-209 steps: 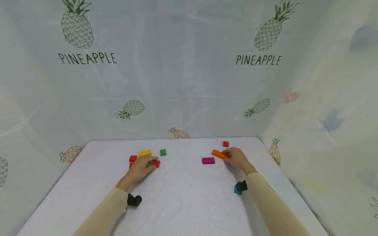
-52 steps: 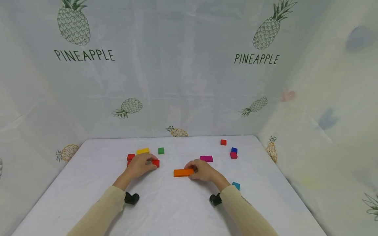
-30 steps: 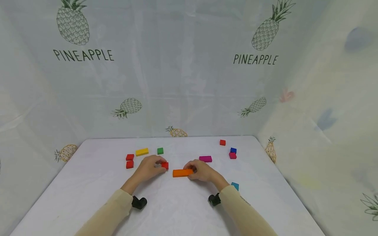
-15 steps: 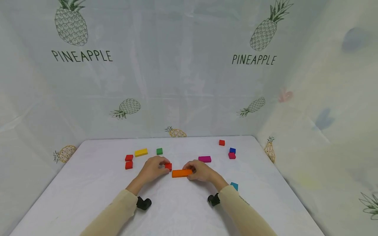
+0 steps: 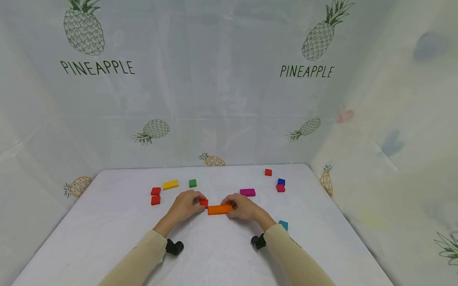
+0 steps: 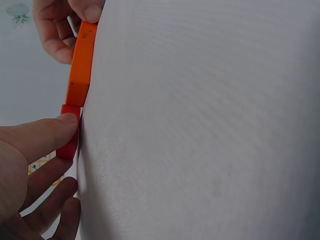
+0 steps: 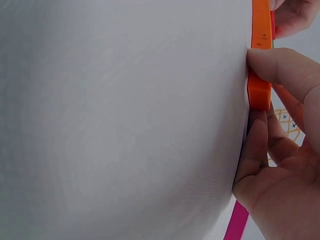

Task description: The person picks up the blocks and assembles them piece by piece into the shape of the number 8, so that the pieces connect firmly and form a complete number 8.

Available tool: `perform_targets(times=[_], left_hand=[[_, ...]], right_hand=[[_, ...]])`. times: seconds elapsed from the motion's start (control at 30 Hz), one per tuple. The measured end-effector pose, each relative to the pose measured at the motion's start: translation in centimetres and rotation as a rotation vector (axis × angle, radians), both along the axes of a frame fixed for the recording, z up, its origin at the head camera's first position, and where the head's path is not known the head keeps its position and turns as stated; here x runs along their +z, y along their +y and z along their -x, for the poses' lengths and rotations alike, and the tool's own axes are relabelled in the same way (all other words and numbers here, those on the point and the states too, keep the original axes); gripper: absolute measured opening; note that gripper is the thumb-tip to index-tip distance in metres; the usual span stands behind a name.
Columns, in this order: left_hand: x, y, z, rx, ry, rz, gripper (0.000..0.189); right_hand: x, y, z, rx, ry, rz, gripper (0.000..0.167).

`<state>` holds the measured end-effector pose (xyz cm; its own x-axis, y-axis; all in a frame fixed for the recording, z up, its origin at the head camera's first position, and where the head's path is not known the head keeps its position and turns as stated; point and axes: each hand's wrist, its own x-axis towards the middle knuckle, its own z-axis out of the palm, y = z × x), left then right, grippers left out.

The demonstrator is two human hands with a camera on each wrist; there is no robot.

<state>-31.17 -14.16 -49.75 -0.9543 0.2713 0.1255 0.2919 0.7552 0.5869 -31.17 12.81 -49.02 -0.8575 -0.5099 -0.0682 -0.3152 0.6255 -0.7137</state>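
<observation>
Near the middle of the white table, my left hand (image 5: 185, 205) pinches a small red block (image 5: 204, 203) between thumb and fingers. My right hand (image 5: 243, 206) grips the right end of a long orange block (image 5: 219, 210), thumb on the near side. The red block sits right at the orange block's left end, slightly farther back. In the left wrist view the red block (image 6: 69, 131) meets the end of the orange block (image 6: 81, 65). Seen from the right wrist, my thumb presses the orange block's (image 7: 260, 92) side while the fingers curl behind it.
Two red blocks (image 5: 155, 200), a yellow block (image 5: 170, 184) and a green cube (image 5: 193, 183) lie at the back left. To the right are a magenta block (image 5: 247, 192), a red cube (image 5: 268, 172), a blue block (image 5: 281, 181), a crimson block (image 5: 280, 188) and a teal block (image 5: 283, 225).
My right hand has brought the orange block from the back right to the middle. My left hand has moved the red block rightward to its left end.
</observation>
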Motion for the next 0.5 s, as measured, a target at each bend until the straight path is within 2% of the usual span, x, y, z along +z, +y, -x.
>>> perform_targets(times=[0.5], left_hand=[[-0.18,0.09,0.07,0.013,-0.019,-0.001,0.028]], right_hand=[[-0.01,-0.07,0.02,-0.007,-0.004,-0.006,0.029]])
